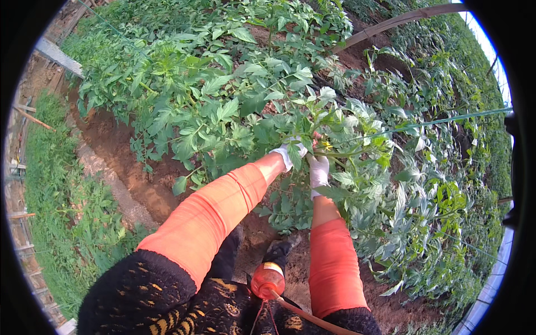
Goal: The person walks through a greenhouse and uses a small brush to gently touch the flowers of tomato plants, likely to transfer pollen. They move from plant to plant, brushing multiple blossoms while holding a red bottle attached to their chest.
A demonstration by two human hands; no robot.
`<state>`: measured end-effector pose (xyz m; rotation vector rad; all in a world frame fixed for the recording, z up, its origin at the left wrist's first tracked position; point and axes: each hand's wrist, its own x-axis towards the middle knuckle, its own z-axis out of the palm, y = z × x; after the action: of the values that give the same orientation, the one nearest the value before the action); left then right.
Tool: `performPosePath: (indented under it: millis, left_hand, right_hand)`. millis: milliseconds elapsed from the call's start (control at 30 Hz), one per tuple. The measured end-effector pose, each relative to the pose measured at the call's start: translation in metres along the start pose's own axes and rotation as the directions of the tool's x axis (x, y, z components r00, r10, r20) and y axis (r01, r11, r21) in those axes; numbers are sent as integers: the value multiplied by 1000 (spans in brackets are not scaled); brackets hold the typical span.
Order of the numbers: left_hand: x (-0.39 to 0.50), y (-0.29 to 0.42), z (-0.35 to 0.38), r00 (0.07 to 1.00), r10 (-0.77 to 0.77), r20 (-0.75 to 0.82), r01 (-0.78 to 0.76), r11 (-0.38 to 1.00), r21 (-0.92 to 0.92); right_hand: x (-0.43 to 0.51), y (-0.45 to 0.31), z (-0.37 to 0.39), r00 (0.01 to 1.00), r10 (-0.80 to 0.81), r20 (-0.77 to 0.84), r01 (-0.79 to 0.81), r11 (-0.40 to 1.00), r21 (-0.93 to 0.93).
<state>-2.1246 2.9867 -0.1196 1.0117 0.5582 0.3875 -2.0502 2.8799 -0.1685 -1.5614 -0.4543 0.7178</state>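
Observation:
Both hands wear thin white gloves and meet among the leaves of a tomato plant (226,113). My left hand (293,151) is partly behind a leaf. My right hand (319,167) is just below yellow flowers (324,145) and a leafy stem (349,154). Something reddish (317,137) shows between the hands; what it is cannot be told. Leaves hide the fingertips, so any grip is unclear. A red plastic bottle (268,281) with a stick at its neck hangs in front of my body.
A green twine (439,121) runs across the plants at right. A wooden pole (402,20) arches at upper right. Bare soil (121,167) and more plants (58,234) lie to the left. A grey post (58,56) juts in at upper left. My shoe (289,243) stands on soil below.

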Motion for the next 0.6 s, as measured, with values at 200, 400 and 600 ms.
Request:
performPosePath:
  millis: [200, 400, 600]
  left_hand:
    - [-1, -39, -15, 992, -27, -126, -6, 966, -259]
    - [-3, -38, -20, 971, 5, -239, -82, 946, -314]
    - [-19, -25, -22, 970, 39, -242, -117, 941, -316]
  right_hand:
    - [-3, 3, 16, 989, 84, -120, -68, 989, 134]
    - [-15, -15, 29, 981, -44, -187, 39, 999, -29]
    - [-27, -27, 36, 989, -96, -112, 89, 994, -69]
